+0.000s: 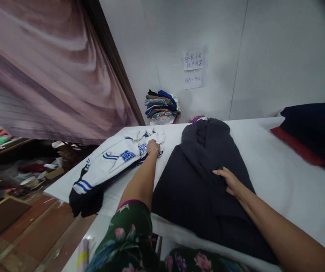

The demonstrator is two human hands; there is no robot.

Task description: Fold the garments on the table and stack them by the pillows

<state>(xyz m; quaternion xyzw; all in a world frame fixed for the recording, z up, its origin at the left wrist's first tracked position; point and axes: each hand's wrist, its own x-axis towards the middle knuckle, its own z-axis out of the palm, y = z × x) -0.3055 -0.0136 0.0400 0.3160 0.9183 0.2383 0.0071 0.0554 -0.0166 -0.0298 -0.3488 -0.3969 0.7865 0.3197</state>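
A dark grey jacket (190, 189) lies on the white table in front of me, its upper part folded over on itself. My right hand (230, 182) is closed on a fold of its fabric, on the right side near the middle. To the left, a white jacket (114, 162) with blue stripes, blue lettering patches and black parts is spread slantwise, one dark end hanging over the table's edge. My left hand (153, 146), with a bracelet at the wrist, grips the white jacket near its far right end; its fingertips are partly hidden in the cloth.
A stack of folded clothes (162, 105) stands at the back by the wall. Black and red garments (315, 132) are piled on the right of the white table (287, 181). A pink curtain (60, 75) hangs at the left. Handwritten paper signs (193, 60) are on the wall.
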